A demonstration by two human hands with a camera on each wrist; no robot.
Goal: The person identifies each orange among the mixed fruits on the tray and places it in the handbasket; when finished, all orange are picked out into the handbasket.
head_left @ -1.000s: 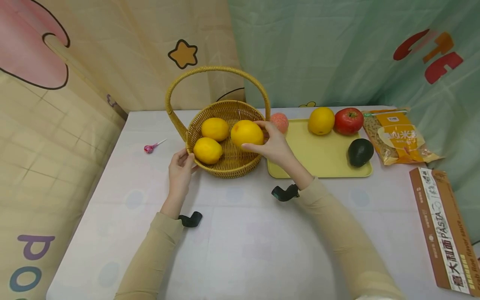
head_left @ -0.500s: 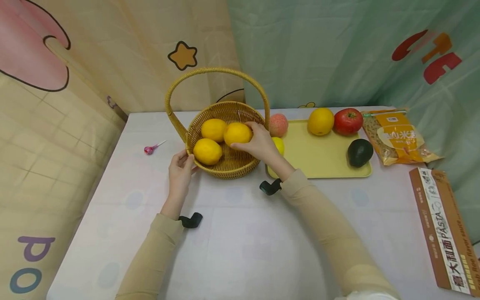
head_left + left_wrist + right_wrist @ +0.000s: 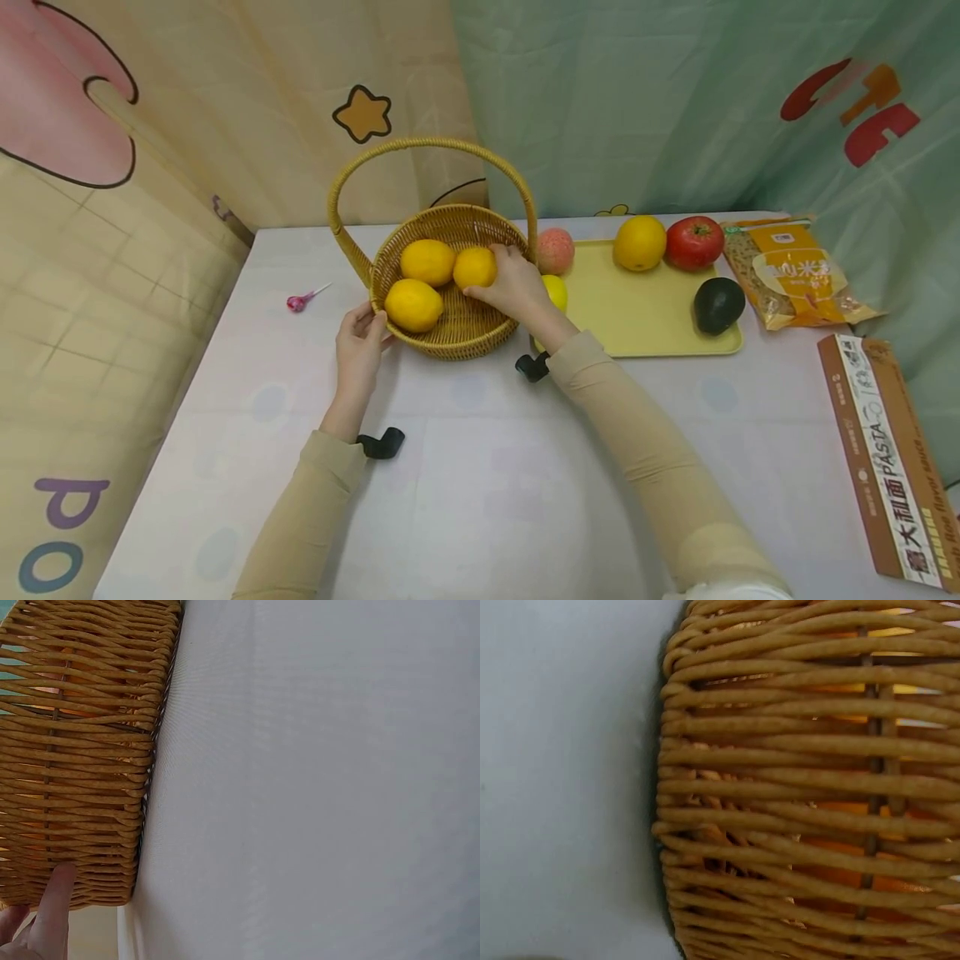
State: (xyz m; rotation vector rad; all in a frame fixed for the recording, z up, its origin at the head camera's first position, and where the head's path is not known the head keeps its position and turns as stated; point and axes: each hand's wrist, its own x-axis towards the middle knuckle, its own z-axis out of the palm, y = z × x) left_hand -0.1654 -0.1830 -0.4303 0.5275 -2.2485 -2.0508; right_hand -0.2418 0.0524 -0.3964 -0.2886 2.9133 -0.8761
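Observation:
A round wicker basket (image 3: 483,337) with a tall hoop handle stands on the table. Inside lie two oval yellow-orange fruits, one at the back (image 3: 427,262) and one at the front left (image 3: 413,305). My right hand (image 3: 516,287) reaches over the right rim and grips a third yellow-orange fruit (image 3: 474,268), low in the basket beside the back one. At the left rim my left hand (image 3: 357,347) holds the basket, thumb on top; the left wrist view shows a finger (image 3: 54,904) against the outer weave. The right wrist view shows mostly basket wall (image 3: 802,787).
A yellow tray (image 3: 630,329) on the right bears a yellow-orange fruit (image 3: 639,242), a red fruit (image 3: 694,242), a dark avocado (image 3: 718,305), and a bright yellow fruit (image 3: 555,292) behind my right hand. Nearby are a pink ball-like fruit (image 3: 556,250), grain bag (image 3: 798,275), pasta box (image 3: 888,454) and lollipop (image 3: 297,302).
My right hand has carried its yellow-orange fruit left and lower into the basket. The bright yellow fruit on the tray has come into sight. My left hand keeps its place on the rim.

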